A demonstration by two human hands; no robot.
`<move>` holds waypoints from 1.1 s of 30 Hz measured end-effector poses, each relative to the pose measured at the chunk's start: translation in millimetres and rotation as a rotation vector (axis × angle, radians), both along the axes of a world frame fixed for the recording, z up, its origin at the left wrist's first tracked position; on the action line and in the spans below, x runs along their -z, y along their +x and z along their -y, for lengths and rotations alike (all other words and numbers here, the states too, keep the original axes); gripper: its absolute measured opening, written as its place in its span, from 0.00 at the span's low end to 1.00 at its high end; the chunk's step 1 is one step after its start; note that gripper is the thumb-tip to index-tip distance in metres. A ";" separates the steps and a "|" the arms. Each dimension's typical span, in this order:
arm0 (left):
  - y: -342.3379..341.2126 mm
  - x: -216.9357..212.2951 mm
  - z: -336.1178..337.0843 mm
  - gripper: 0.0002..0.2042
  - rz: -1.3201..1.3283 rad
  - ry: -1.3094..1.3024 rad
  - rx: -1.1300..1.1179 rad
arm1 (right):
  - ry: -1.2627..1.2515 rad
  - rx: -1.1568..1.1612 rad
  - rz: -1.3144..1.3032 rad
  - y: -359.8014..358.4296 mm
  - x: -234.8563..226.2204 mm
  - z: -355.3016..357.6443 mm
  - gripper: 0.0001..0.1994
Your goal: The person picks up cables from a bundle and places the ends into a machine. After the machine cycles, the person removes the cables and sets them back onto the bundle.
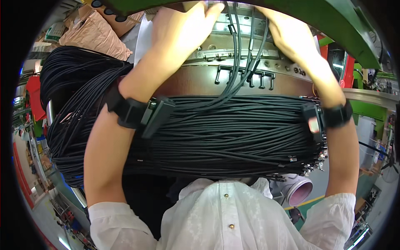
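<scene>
My left hand reaches up to the machine, its thumb beside the upper end of several thin black cables. The top edge and the green machine frame cut off most of its fingers, so its grip is hidden. On the other side of these cables, my right hand reaches up too, with its fingertips out of sight. The cables hang down between my hands, past a black hooked rack, and join a thick bundle of black cables under my forearms. Small metal connectors show at the bundle's right end.
A green machine frame arches overhead. Behind the rack lies a metal machine bed. More cable loops droop at the left, near a crumpled brown paper sack. Below right stands a pale round-mouthed container.
</scene>
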State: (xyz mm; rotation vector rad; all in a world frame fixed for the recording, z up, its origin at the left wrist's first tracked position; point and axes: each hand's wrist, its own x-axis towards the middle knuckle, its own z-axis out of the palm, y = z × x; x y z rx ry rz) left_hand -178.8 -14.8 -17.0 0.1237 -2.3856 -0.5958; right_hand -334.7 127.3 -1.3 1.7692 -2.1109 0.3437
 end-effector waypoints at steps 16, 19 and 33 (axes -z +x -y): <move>-11.4 17.0 22.4 0.10 0.117 -0.022 -0.037 | 0.088 0.040 0.186 -15.9 25.2 -8.4 0.12; -12.1 18.3 22.9 0.10 0.126 -0.028 -0.044 | 0.089 0.050 0.193 -16.9 23.0 -6.5 0.13; -7.8 14.1 33.3 0.12 0.210 -0.002 -0.051 | 0.101 0.137 0.274 -26.9 26.6 3.4 0.15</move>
